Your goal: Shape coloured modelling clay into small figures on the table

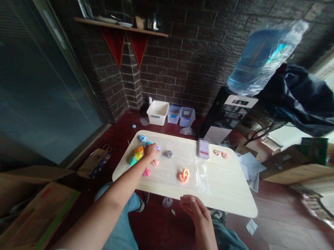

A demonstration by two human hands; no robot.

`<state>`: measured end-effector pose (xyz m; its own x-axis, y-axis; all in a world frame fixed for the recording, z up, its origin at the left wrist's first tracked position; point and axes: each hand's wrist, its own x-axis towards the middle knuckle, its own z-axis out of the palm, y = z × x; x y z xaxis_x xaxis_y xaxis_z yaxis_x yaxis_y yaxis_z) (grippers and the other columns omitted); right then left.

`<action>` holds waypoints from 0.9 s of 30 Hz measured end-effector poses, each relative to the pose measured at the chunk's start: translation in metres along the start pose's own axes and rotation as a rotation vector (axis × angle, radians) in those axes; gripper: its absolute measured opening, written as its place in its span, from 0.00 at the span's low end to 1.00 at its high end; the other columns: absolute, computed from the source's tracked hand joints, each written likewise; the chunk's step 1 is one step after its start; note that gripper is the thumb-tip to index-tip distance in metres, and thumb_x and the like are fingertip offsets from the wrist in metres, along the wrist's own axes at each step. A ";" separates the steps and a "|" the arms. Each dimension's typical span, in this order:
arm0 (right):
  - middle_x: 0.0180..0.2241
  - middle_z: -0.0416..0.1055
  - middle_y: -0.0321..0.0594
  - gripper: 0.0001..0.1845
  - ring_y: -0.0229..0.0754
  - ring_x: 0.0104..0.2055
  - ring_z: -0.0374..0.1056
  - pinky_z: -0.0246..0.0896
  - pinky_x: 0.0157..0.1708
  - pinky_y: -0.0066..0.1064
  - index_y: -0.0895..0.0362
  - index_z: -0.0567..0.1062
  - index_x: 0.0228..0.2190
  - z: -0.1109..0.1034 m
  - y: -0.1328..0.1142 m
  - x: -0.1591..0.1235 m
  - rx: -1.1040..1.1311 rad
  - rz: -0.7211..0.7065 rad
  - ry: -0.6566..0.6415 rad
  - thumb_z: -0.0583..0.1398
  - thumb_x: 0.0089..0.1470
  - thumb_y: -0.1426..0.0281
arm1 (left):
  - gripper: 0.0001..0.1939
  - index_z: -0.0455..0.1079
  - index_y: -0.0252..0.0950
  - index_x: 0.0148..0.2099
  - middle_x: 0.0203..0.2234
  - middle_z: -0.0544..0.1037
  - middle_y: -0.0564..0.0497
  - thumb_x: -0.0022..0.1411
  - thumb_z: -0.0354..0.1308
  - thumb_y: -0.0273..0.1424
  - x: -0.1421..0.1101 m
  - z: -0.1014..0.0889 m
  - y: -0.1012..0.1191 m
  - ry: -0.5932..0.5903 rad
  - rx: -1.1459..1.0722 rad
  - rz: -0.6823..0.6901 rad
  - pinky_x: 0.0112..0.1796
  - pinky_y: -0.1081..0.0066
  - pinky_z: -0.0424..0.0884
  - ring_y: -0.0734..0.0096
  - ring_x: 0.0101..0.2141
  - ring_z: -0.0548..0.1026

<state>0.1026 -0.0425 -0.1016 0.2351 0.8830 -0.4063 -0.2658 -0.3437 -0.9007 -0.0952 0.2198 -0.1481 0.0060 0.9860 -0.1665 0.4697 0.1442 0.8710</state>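
My left hand [149, 151] reaches across the far left part of a small pale table [227, 188], among coloured lumps that look like modelling clay. A purple lump [158, 148] lies right beside its fingers, which are mostly hidden. Close by are an orange lump [139, 149], a yellow lump [138, 155], a green lump [132, 161], a pale pink lump [155, 162] and a bright pink lump [146, 172]. My right hand [197, 212] hovers before the near edge, fingers loosely curved, holding nothing visible. Beyond it sits a twisted, rope-like orange piece [183, 176].
Clear bubble wrap [163, 178] covers much of the tabletop. A grey lump [168, 153], a blue lump [142, 138] and a blurred-out upright object [204, 149] are on the table. Behind stand plastic bins [158, 112] and a water dispenser [224, 107]. Cardboard boxes [35, 215] flank the left.
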 end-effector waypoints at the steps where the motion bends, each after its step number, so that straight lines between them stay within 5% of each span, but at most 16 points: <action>1: 0.37 0.80 0.45 0.26 0.49 0.41 0.75 0.66 0.49 0.38 0.57 0.82 0.31 0.000 0.001 0.001 0.006 0.001 0.001 0.65 0.46 0.46 | 0.19 0.67 0.36 0.56 0.52 0.73 0.44 0.66 0.58 0.37 0.002 -0.002 0.003 -0.005 -0.040 -0.028 0.46 0.56 0.74 0.60 0.48 0.75; 10: 0.37 0.80 0.44 0.22 0.47 0.40 0.75 0.66 0.48 0.37 0.57 0.82 0.32 0.002 0.007 -0.005 0.049 -0.005 -0.051 0.65 0.49 0.49 | 0.18 0.68 0.34 0.55 0.49 0.74 0.45 0.66 0.57 0.36 -0.024 -0.022 0.013 -0.133 -0.852 -0.146 0.43 0.58 0.76 0.63 0.44 0.76; 15: 0.37 0.81 0.45 0.21 0.47 0.40 0.76 0.67 0.48 0.38 0.57 0.82 0.33 0.001 0.013 -0.011 0.054 -0.013 -0.048 0.66 0.50 0.51 | 0.14 0.70 0.32 0.38 0.29 0.76 0.52 0.65 0.58 0.41 -0.054 -0.037 0.021 -0.183 -1.145 -0.216 0.31 0.70 0.75 0.74 0.28 0.76; 20: 0.37 0.81 0.44 0.20 0.47 0.39 0.76 0.67 0.48 0.38 0.57 0.82 0.33 0.002 0.015 -0.015 0.071 -0.010 -0.055 0.66 0.49 0.52 | 0.13 0.67 0.34 0.31 0.25 0.76 0.53 0.61 0.63 0.37 -0.086 -0.036 0.035 -0.136 -1.271 -0.214 0.24 0.77 0.72 0.79 0.21 0.74; 27: 0.33 0.81 0.44 0.21 0.46 0.37 0.76 0.69 0.45 0.36 0.57 0.83 0.32 0.009 0.010 -0.019 0.105 0.002 -0.077 0.67 0.47 0.51 | 0.20 0.64 0.33 0.24 0.12 0.66 0.59 0.55 0.68 0.40 -0.110 -0.026 0.059 -0.179 -1.256 -0.184 0.11 0.83 0.48 0.85 0.11 0.61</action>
<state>0.0872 -0.0604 -0.1015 0.1635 0.9056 -0.3914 -0.3638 -0.3134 -0.8772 -0.0908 0.1217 -0.0669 0.1940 0.9326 -0.3045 -0.6745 0.3521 0.6489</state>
